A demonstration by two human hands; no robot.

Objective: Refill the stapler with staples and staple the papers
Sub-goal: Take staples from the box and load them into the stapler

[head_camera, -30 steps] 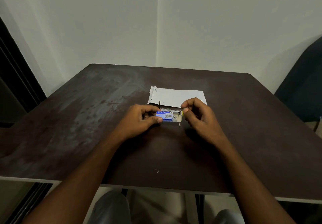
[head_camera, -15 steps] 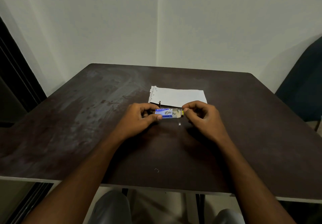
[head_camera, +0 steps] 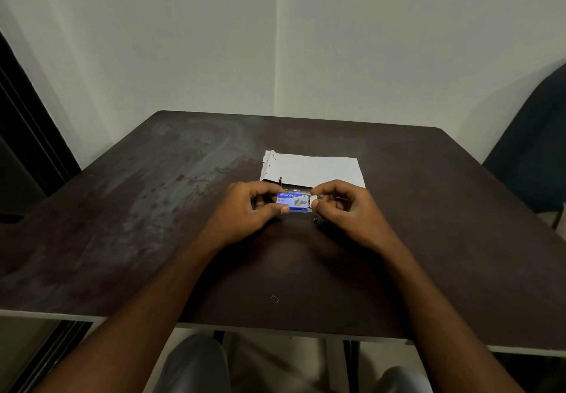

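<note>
Papers (head_camera: 312, 170) lie in a white stack on the dark desk (head_camera: 153, 224), past its middle, their left edge ragged and slightly lifted. A dark chair (head_camera: 533, 154) stands off the desk's right side. Both forearms reach in from the near edge and meet just in front of the papers. The left hand (head_camera: 245, 213) has its fingers curled, thumb and forefinger gripping the left end of a small blue staple box (head_camera: 292, 201). The right hand (head_camera: 346, 209) is curled as well, thumb and forefinger pinching the box's pale right end. The box is level between the two hands, printed face up, just above the desk. A tiny metal piece (head_camera: 315, 219) lies below the right thumb, another (head_camera: 279, 180) sits by the papers' near left corner, and a single bent staple (head_camera: 275, 298) lies near the front edge.
</note>
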